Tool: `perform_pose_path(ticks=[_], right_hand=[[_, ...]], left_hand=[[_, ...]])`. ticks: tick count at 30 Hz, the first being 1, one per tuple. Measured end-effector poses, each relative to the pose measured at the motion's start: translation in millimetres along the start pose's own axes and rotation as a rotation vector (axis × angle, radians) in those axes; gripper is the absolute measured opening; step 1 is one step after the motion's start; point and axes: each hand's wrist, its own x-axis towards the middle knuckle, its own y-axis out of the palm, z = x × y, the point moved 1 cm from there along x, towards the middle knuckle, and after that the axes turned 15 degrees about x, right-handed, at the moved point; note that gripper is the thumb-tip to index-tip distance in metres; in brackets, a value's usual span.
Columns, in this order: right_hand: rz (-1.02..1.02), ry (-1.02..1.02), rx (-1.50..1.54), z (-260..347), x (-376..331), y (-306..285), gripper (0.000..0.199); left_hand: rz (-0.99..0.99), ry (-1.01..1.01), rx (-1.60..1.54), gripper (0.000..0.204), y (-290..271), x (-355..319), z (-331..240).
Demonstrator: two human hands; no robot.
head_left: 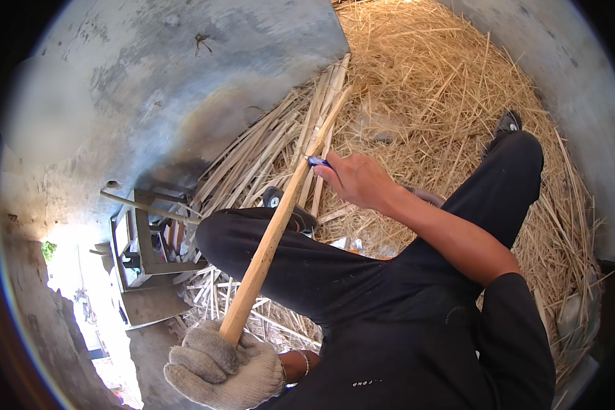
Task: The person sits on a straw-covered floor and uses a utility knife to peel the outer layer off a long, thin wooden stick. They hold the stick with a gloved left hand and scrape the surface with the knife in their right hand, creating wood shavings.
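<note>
On the floor by the grey wall [184, 82], amid heaped straw [444, 75], a person in dark trousers is sitting and working a long pale stick [280, 212]. The left hand [222, 365], in a knitted work glove, is gripping the near end of the stick, fingers wrapped tight round it. The stick is slanting up and away over the left knee [253, 239], its far tip resting among a bundle of split strips [273, 150] leaning against the wall. The right hand [355, 179] is bare and is pressing a small blue-handled knife [319, 162] against the stick about midway along; its fingers are curled shut on the handle, and I cannot make out the blade itself. A foot in a dark shoe [506, 124] is poking out into the straw on the right. A metal frame [140, 253] is standing low on the left.

It looks to me like the shaving or splitting stroke is in hand. The next move, I judge, is calling for a steady hold from the gloved hand while the knife is drawn along the grain, away from the knee.
</note>
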Motion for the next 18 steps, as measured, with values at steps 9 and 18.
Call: perform_pose_path(ticks=[9,18], right_hand=[[-0.266,0.435,0.004,-129,23,-26,0.049],[0.193,0.116,0.188,-3,-4,-12,0.056]], left_hand=[[0.013,-0.086,-0.197,0.07,-29,20,-29],[0.084,-0.083,-0.052,0.069,-12,6,-36]])
